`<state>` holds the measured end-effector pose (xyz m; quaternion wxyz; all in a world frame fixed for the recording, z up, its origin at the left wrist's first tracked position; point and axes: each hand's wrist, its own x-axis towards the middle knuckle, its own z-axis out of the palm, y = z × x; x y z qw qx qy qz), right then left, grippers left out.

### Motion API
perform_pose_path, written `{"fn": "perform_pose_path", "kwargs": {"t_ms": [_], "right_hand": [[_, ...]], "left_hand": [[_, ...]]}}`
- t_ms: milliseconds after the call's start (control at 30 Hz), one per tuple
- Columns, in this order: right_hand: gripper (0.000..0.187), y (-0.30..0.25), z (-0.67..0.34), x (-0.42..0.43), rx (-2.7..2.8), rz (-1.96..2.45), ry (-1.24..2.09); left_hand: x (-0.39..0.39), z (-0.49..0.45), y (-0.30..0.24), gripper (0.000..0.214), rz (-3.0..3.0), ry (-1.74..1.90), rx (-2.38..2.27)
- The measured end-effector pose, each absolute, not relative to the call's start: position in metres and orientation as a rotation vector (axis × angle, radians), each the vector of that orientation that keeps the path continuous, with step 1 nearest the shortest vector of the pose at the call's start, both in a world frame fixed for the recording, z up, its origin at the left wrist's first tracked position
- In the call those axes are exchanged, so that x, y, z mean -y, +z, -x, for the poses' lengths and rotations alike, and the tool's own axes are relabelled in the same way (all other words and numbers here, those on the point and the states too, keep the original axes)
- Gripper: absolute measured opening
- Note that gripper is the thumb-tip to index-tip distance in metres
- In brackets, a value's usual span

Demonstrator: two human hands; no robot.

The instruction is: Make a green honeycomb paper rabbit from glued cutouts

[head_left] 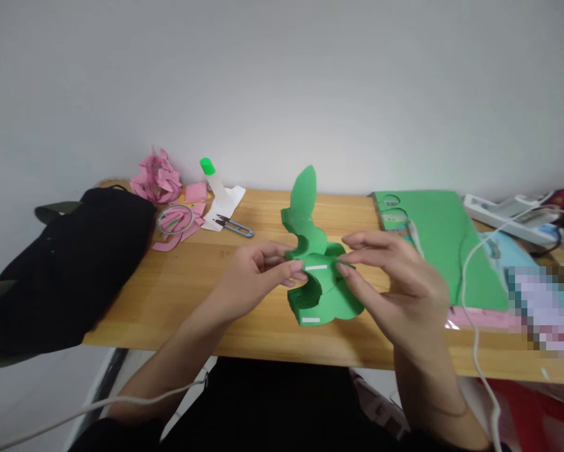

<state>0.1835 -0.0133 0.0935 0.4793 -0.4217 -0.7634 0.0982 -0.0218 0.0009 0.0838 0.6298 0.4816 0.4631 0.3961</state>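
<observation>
A green layered paper cutout [326, 279] with curved, scalloped edges is held up above the table in front of me. One leaf-shaped part points upward, and two short white strips lie on its near face. My left hand [258, 276] pinches the cutout's left side between thumb and fingers. On its right edge, my right hand [399, 282] grips with thumb and fingertips, the other fingers bent. The layers at the lower left look stacked; how they are joined is hidden.
Thread snips [237, 226], a glue bottle [216, 185], a tape roll [175, 220] and pink paper scraps [155, 176] lie at the back left. A black bag [74, 270] sits left. Green sheets [444, 251], a power strip [512, 220] and a white cable [474, 339] are right.
</observation>
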Motion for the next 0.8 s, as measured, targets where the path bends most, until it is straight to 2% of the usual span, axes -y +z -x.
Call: {"fn": "perform_pose_path", "kwargs": {"t_ms": [400, 500, 600, 667, 800], "right_hand": [[0.022, 0.104, -0.183, 0.028, 2.05, 0.846, 0.053], [0.027, 0.103, -0.18, 0.028, 1.995, 0.96, -0.03], [0.032, 0.101, -0.174, 0.029, 1.838, 1.139, -0.259], [0.023, 0.1, -0.169, 0.03, 1.833, 1.171, -0.301], [0.003, 0.101, -0.157, 0.032, 1.97, 1.153, -0.072]], "left_hand": [[0.007, 0.021, 0.09, 0.033, -1.122, 1.011, -1.026], [0.008, 0.02, 0.091, 0.032, -1.108, 1.015, -1.043], [0.007, 0.018, 0.09, 0.028, -1.094, 0.994, -1.065], [0.006, 0.016, 0.089, 0.025, -1.083, 1.005, -1.077], [0.009, 0.011, 0.086, 0.021, -1.106, 1.079, -1.092]]}}
